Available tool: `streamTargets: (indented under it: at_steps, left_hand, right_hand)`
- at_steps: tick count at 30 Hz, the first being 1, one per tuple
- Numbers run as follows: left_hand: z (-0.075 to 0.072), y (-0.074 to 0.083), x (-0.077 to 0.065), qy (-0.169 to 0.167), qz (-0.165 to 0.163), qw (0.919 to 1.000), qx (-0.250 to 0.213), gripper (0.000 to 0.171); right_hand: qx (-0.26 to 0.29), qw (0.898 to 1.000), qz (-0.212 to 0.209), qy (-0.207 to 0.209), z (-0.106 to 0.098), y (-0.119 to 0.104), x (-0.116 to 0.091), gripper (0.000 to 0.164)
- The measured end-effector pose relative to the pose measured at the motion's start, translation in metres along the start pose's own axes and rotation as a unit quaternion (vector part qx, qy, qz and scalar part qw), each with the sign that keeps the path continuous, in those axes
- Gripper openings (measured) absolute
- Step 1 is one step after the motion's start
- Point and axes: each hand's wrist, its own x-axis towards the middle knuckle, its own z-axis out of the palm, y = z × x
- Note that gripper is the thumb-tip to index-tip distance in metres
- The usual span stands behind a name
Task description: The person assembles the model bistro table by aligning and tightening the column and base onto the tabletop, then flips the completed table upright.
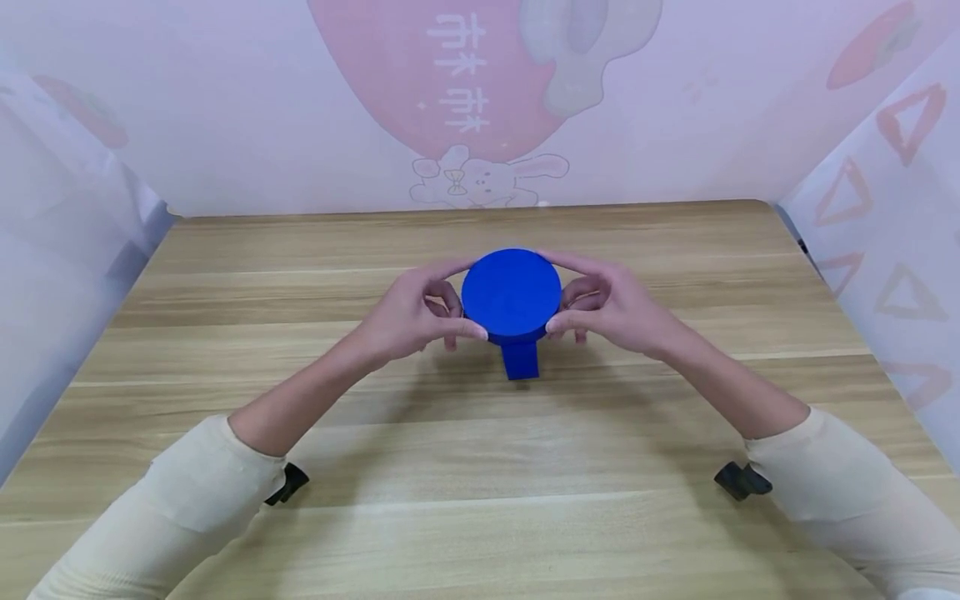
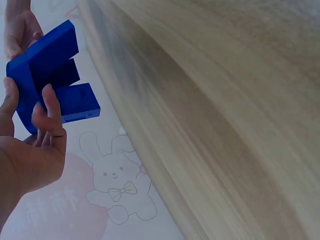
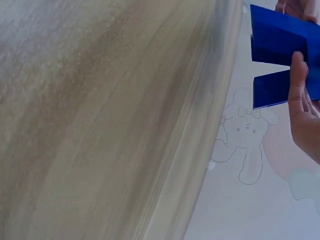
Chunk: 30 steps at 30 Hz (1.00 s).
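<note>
A small blue stool (image 1: 512,292) with a thick round top and flat, block-like legs is held upright by both hands over the far middle of the table. On its left, the left hand (image 1: 420,312) grips the rim of the top between thumb and fingers. Opposite it, the right hand (image 1: 611,308) holds the right side the same way. From below, the left wrist view shows three legs of the stool (image 2: 65,45), with some fingers of the left hand (image 2: 37,155) beside the nearest leg. In the right wrist view, a finger of the right hand (image 3: 305,117) lies against the stool's underside.
The wood-grain table (image 1: 480,467) spreads under both forearms. Behind it stands a pale wall covering (image 1: 255,125) with rabbit and strawberry drawings, and similar sheets hang at both sides. Small black devices (image 1: 742,481) sit at the cuffs of the cream sleeves (image 1: 187,492).
</note>
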Motion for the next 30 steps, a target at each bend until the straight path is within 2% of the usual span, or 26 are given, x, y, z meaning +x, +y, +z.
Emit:
streamTargets:
  at_steps: [4,7,13,14,17,21,30]
  left_hand:
    - [0.003,-0.005,0.0,0.023,0.017,0.9989,0.036,0.084]
    - [0.005,-0.007,0.001,0.038,0.035,0.9977,0.045,0.082]
    - [0.007,-0.01,0.002,0.049,0.064,0.9966,0.013,0.08]
    - [0.007,-0.01,0.002,0.049,0.063,0.9968,0.002,0.08]
    - [0.009,-0.01,0.003,0.046,0.049,0.9971,-0.035,0.08]
    - [0.01,-0.009,0.003,0.047,0.024,0.9956,-0.078,0.079]
    - [0.012,-0.015,0.01,0.029,-0.029,0.9924,-0.115,0.077]
  right_hand:
    - [-0.013,1.0,0.006,-0.004,-0.002,0.0,0.0,0.078]
    - [-0.021,1.0,0.006,-0.006,-0.004,0.001,0.0,0.077]
    - [-0.098,0.993,-0.055,0.031,-0.004,0.004,0.003,0.076]
    - [-0.104,0.992,-0.062,0.036,-0.004,0.005,0.003,0.076]
    - [-0.073,0.995,-0.067,0.029,-0.004,0.007,0.005,0.077]
    - [-0.014,0.999,-0.045,0.016,-0.003,0.01,0.008,0.08]
    - [0.005,1.0,0.007,0.014,-0.001,0.02,0.016,0.077]
